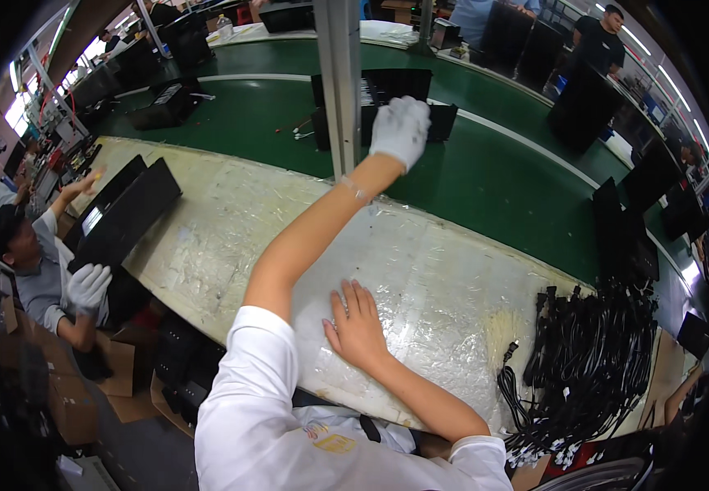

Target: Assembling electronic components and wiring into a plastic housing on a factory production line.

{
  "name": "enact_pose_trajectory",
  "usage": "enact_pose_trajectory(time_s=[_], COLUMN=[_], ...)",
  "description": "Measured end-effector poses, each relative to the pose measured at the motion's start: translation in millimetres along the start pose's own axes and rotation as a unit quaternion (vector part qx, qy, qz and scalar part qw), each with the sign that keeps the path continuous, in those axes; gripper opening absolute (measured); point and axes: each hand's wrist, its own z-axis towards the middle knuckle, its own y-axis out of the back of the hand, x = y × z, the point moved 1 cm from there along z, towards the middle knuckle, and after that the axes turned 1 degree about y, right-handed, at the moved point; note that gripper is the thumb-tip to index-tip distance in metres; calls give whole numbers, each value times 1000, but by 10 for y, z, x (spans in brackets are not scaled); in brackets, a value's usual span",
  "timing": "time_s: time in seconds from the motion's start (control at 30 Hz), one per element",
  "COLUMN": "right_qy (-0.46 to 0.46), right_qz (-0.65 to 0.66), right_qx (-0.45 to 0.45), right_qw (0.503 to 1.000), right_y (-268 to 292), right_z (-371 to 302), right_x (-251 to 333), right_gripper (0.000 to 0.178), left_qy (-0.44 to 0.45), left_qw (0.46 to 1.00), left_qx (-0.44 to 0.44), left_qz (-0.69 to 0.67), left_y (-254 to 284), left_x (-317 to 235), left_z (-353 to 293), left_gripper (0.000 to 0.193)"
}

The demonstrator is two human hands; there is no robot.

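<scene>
White shirt (248, 438) shows, hands (401, 132) at casing (403, 83) and tabletop (444, 278).

Grey floor (137, 450); metal post (339, 82); bright strip lights (674, 88).

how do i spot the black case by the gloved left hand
Look beyond the pale worktable to the green conveyor, where an upright metal post stands in front. The black case sits there, partly hidden by the post. The white-gloved left hand overlaps it in view, unlike the black case farther left.
</scene>
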Motion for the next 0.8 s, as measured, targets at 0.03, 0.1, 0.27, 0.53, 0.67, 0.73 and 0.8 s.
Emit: enact_pose_trajectory(time_s=[0.03,0.1,0.27,0.53,0.67,0.73,0.8], right_qy=[3,9,9,9,9,4,-2], right_qz=[-5,2,-26,-15,-5,-8,-8], right_qx=[-4,-1,-7,1,7,8,10], right_qw=[1000,1000,1000,1000,1000,1000,1000], right_y=[26,47,33,38,41,48,56], right_z=[1,19,60,69,66,74,84], right_x=[-2,34,116,139,140,124,119], right_gripper=[53,53,51,50,49,49,49], left_qy=[-93,-182,63,4,47,67,80], left_qw=[980,952,922,996,987,978,980], left_qx=[-143,-222,-365,-83,130,193,184], left_qz=[-106,-108,-109,-42,79,53,-7], left_y=[379,1006,1214,252,-357,-515,-623], left_x=[-81,56,1197,1788,1871,1833,1835], left_z=[-222,-597,-723,-275,-119,-50,-87], left_gripper=[9,23,12,24,23,24,24])
